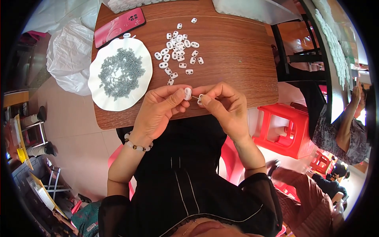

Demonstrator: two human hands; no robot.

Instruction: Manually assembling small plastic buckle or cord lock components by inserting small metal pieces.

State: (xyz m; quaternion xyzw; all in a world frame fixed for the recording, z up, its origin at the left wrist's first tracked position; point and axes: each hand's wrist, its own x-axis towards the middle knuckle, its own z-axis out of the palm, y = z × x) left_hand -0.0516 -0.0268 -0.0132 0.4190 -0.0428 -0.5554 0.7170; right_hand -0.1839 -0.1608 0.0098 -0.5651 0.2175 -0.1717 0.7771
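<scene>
My left hand [160,108] pinches a white oval cord-lock shell [188,93] between thumb and fingers over the table's near edge. Close to its right, my right hand [227,108] grips a small white cord-lock insert [200,99] with a hole. A thin metal spring [194,97] sticks out from the insert toward the shell. Beyond my hands lies a loose scatter of white cord-lock parts [177,53], some oval with two holes, others smaller and squarer. To the left, a white wavy-rimmed plate [94,81] bears a heap of small grey springs [120,73].
A pink-red phone [119,27] lies at the brown table's [233,51] far left corner. Clear plastic bags [71,59] hang at the left. Red stools [282,130] stand to the right, where another person [339,134] sits at a neighbouring table.
</scene>
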